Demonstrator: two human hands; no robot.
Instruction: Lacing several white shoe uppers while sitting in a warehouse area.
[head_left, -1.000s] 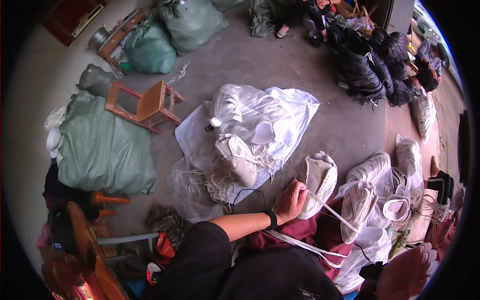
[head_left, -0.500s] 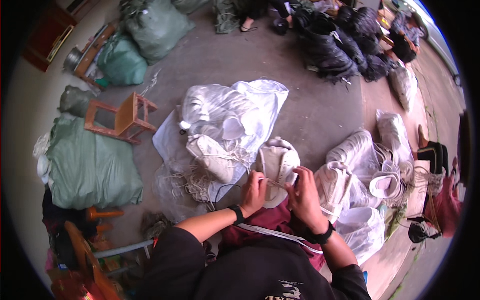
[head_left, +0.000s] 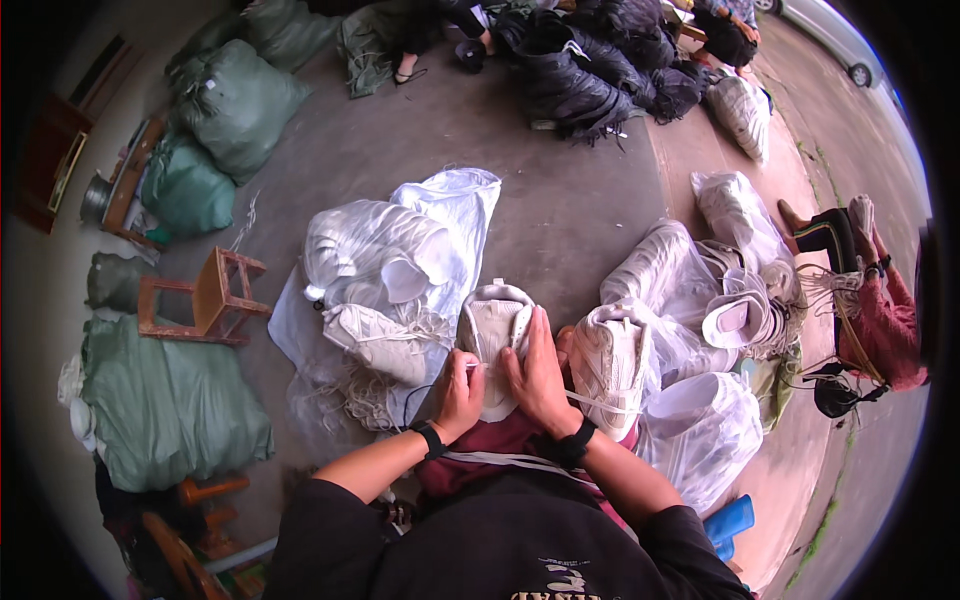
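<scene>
Bracketing the middle shoe [head_left: 494, 335]: right hand [head_left: 541, 375], nearly flat against it, hiding part; left hand [head_left: 460, 397] curled, contents unclear. Two more shoes [head_left: 606, 372], one either side.

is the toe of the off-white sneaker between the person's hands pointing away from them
No, the off-white sneaker has its open collar at the far end and its rounded toe at the near end.

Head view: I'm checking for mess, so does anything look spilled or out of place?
Mildly, yes: a tangled heap of pale laces lies loose on clear plastic, left of the left hand. It looks untidy because the strands are jumbled rather than bundled.
</scene>
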